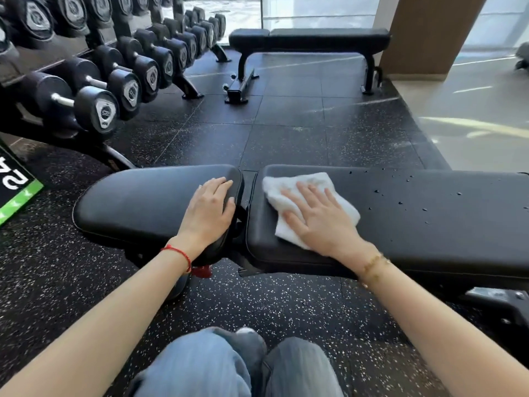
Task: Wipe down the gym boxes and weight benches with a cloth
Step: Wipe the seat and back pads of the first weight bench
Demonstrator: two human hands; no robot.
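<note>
Lying on the near bench's long pad (429,213), close to the gap between pads, a white cloth (303,196) is pressed flat under the right hand (320,222), fingers straight and spread. Droplets (400,202) dot the pad to its right. The left hand (209,210) rests on the seat pad (137,202), fingers loosely over its edge. Beyond stand a second bench (312,38) and a dumbbell rack (114,73).

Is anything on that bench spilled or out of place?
Yes: small drops dot the long pad right of the white cloth, which the right hand presses flat. That part looks not yet wiped.
</note>
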